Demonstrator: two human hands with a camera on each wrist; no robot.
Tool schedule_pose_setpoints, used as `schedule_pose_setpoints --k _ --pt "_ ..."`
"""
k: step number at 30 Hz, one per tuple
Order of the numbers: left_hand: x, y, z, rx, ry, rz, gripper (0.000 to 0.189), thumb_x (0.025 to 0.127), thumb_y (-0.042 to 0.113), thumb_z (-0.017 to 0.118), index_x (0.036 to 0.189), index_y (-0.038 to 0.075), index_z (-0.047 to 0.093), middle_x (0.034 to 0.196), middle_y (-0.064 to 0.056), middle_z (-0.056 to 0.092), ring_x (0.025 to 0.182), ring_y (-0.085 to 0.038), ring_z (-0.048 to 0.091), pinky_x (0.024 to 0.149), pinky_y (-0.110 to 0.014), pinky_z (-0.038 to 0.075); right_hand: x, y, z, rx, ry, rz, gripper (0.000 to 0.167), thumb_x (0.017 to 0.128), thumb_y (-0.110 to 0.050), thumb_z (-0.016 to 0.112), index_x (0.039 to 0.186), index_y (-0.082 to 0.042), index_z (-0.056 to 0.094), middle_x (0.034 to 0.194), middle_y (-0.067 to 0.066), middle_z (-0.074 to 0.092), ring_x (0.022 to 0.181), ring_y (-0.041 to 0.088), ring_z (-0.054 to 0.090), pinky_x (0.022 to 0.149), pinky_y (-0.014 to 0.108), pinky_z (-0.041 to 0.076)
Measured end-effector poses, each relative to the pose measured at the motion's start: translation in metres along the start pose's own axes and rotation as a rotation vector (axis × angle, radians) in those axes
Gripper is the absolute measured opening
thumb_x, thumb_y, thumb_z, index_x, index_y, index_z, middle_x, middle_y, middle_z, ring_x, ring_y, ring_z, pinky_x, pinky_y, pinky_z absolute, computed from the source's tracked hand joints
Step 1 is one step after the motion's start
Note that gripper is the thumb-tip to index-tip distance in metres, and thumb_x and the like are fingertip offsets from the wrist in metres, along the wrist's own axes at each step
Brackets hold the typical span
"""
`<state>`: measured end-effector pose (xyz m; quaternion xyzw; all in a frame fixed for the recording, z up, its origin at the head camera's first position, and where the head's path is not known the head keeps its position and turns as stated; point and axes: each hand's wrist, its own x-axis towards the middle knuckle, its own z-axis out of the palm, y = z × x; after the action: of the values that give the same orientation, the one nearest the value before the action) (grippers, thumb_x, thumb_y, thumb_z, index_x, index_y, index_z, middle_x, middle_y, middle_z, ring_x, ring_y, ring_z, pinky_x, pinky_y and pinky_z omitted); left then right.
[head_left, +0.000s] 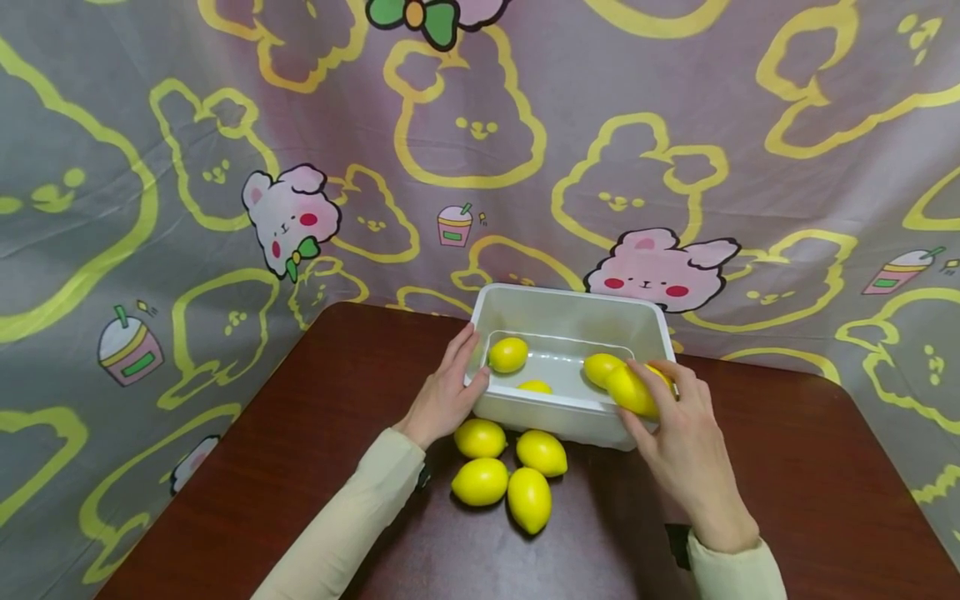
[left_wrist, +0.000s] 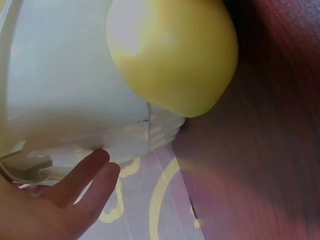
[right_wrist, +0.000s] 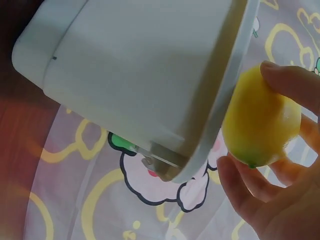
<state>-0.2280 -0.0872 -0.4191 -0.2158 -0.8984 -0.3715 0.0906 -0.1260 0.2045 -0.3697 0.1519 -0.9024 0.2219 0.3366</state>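
A white plastic bin (head_left: 555,408) stands on the table, with several lemons inside, one lemon (head_left: 508,355) near its left end. My right hand (head_left: 686,442) grips a lemon (head_left: 632,392) over the bin's right front rim; the right wrist view shows this lemon (right_wrist: 260,120) between thumb and fingers, beside the rim. My left hand (head_left: 442,392) rests on the bin's left end, its fingers (left_wrist: 90,175) fairly straight against the outer wall. In front of the bin lie several more lemons, among them a lemon (head_left: 529,500) nearest me. Another lemon (left_wrist: 175,50) looms large in the left wrist view.
The dark brown wooden table (head_left: 360,367) has rounded back corners. Behind and beside it hangs a grey curtain (head_left: 360,125) printed with yellow bear outlines, pink rabbit heads and cups. The bin's back is close to this curtain.
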Motion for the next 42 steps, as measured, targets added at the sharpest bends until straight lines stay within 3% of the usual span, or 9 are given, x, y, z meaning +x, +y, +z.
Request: schedule_pose_setpoints --k 5,15,22,30,34,42 --pt "0.000 -0.001 0.001 0.002 0.002 0.000 0.062 0.101 0.040 0.042 0.155 0.014 0.027 0.161 0.007 0.015 0.081 -0.026 0.062 0.086 -0.044 0.050 -0.002 0.002 0.003 -0.012 -0.013 0.026 0.064 0.071 -0.001 0.084 0.130 -0.006 0.060 0.128 0.023 0.049 0.109 0.044 0.043 0.080 0.055 0.044" --pt "0.000 -0.002 0.001 -0.013 0.005 -0.001 0.060 0.101 0.035 0.045 0.155 0.013 0.028 0.161 0.007 0.016 0.085 -0.027 0.063 0.087 -0.044 0.050 -0.004 0.005 0.008 0.013 -0.009 0.035 0.064 0.071 0.006 0.081 0.131 -0.003 0.058 0.133 0.026 0.043 0.111 0.046 0.040 0.080 0.055 0.044" --pt "0.000 -0.002 0.001 -0.009 0.005 -0.001 0.062 0.101 0.041 0.042 0.155 0.013 0.027 0.161 0.009 0.015 0.080 -0.026 0.062 0.084 -0.043 0.050 -0.003 0.006 0.011 0.021 -0.018 0.038 0.063 0.073 0.006 0.079 0.132 -0.001 0.056 0.133 0.026 0.043 0.110 0.046 0.040 0.082 0.054 0.043" --pt "0.001 -0.002 0.002 -0.011 0.012 -0.008 0.059 0.101 0.030 0.049 0.154 0.013 0.029 0.160 0.010 0.016 0.085 -0.028 0.063 0.087 -0.045 0.050 -0.003 0.008 0.012 0.010 -0.052 0.050 0.062 0.077 0.006 0.075 0.134 0.002 0.053 0.138 0.027 0.043 0.119 0.047 0.038 0.088 0.060 0.043" --pt "0.001 -0.002 0.002 -0.007 0.012 -0.011 0.060 0.101 0.034 0.046 0.154 0.012 0.029 0.160 0.009 0.016 0.085 -0.029 0.063 0.087 -0.046 0.049 -0.003 0.007 0.011 -0.004 -0.081 0.067 0.062 0.078 0.005 0.075 0.136 0.001 0.052 0.140 0.027 0.042 0.119 0.047 0.038 0.087 0.061 0.043" --pt "0.001 -0.001 0.002 -0.008 0.018 0.000 0.064 0.100 0.042 0.041 0.153 0.009 0.030 0.160 0.005 0.019 0.090 -0.033 0.063 0.087 -0.048 0.048 -0.001 0.010 0.010 0.001 -0.061 0.064 0.061 0.078 0.003 0.076 0.134 0.000 0.054 0.136 0.027 0.044 0.115 0.048 0.040 0.087 0.059 0.041"
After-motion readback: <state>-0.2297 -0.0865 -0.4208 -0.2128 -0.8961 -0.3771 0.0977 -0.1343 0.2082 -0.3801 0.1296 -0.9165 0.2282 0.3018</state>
